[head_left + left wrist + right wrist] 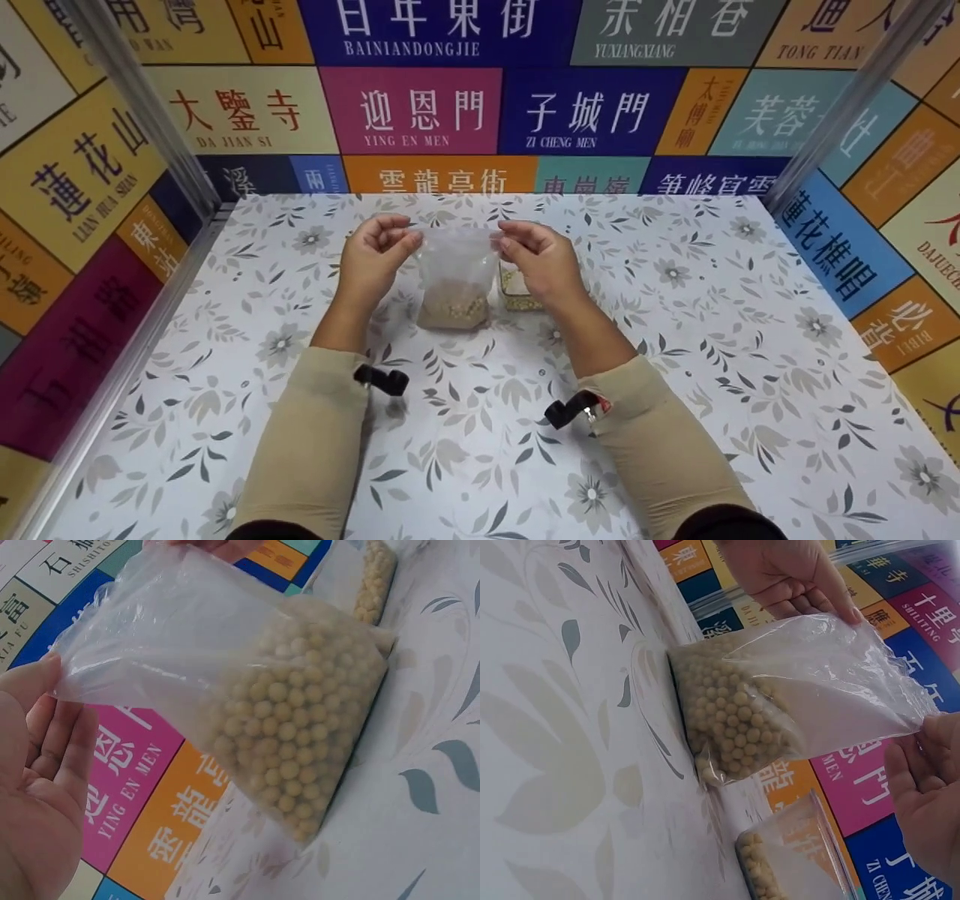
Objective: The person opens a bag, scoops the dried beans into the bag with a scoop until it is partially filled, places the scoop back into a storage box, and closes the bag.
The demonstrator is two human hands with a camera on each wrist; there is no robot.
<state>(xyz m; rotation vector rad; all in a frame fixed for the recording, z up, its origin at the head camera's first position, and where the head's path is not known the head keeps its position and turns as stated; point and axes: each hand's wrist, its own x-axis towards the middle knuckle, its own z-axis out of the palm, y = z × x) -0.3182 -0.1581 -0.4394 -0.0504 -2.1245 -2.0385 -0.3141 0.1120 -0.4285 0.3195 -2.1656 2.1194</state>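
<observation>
A clear plastic bag (pixel 456 296) with round, pale yellow beans, which look like soybeans, in its lower part stands upright on the table. My left hand (pixel 373 259) pinches its upper left corner between thumb and fingers. At the upper right corner, my right hand (pixel 546 262) pinches the plastic in the same way. The top edge is stretched between both hands, and in the right wrist view the bag (pixel 731 716) looks crinkled along that edge. From these views I cannot tell whether its mouth is sealed.
Just right of the bag stands a clear box (pixel 521 301) with similar beans and something white inside, partly hidden behind my right hand. A white table cover (pixel 465 450) with grey flowers and leaves lies underneath. Colourful panels with lettering (pixel 412 112) rise behind and at both sides.
</observation>
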